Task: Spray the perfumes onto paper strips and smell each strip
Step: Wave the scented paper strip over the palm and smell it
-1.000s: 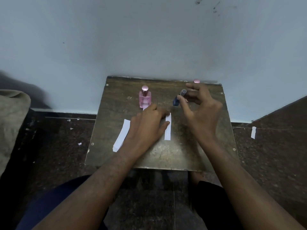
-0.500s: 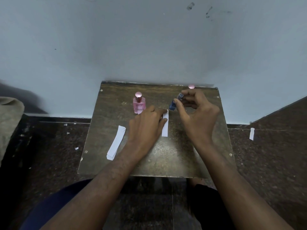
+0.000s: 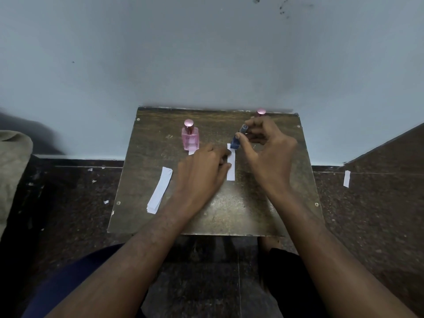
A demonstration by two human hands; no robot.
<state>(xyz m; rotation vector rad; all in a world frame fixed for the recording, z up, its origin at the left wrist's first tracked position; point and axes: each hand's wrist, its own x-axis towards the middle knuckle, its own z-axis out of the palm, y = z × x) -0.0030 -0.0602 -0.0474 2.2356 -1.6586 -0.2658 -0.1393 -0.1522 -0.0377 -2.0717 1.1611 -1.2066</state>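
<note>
On a small dark wooden table (image 3: 229, 212), my right hand (image 3: 267, 150) grips a small blue perfume bottle (image 3: 236, 140), tilted over the far end of a white paper strip (image 3: 231, 166). My left hand (image 3: 203, 171) rests flat on the table, its fingertips touching that strip's left edge. A pink perfume bottle (image 3: 190, 137) stands upright just beyond my left hand. Behind my right hand only the pink cap of another bottle (image 3: 260, 112) shows.
A stack of white paper strips (image 3: 160, 189) lies at the table's left side. The table's far edge meets a pale blue wall (image 3: 206, 53). One loose strip (image 3: 346, 179) and small paper scraps lie on the dark floor. Beige fabric (image 3: 11, 171) sits far left.
The blue bottle in my right hand has come down and closer to the strip's far end. My left hand stays on the strip.
</note>
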